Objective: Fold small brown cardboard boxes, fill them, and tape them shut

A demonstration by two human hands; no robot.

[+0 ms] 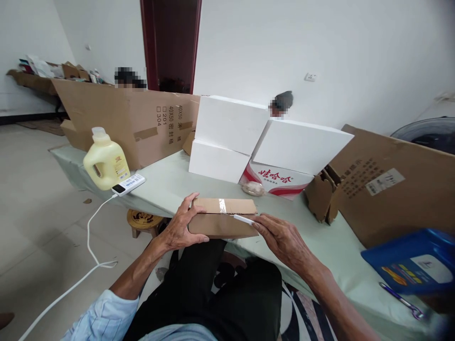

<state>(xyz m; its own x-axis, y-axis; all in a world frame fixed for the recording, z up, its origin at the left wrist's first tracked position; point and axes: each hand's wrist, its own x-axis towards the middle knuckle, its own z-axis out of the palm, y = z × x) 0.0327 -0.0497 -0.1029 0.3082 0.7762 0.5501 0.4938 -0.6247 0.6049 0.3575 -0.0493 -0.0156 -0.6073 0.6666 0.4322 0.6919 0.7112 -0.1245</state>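
A small brown cardboard box [220, 226] rests at the near edge of the cloth-covered table, with a strip of shiny tape [222, 205] across its top seam. Around its left end wraps my left hand [181, 222], fingers on the far side and thumb along the front. My right hand [279, 234] is closed on a white-handled knife [243, 219], which points left along the seam. The thin tip reaches close to the tape; whether it touches cannot be made out.
A yellow jug [104, 161] and a white device [128, 185] with a cable stand left. White boxes [227, 128] and large cardboard [159, 123] line the far side. Right are a blue container [408, 260] and a pen-like tool [400, 299]. Two people sit beyond.
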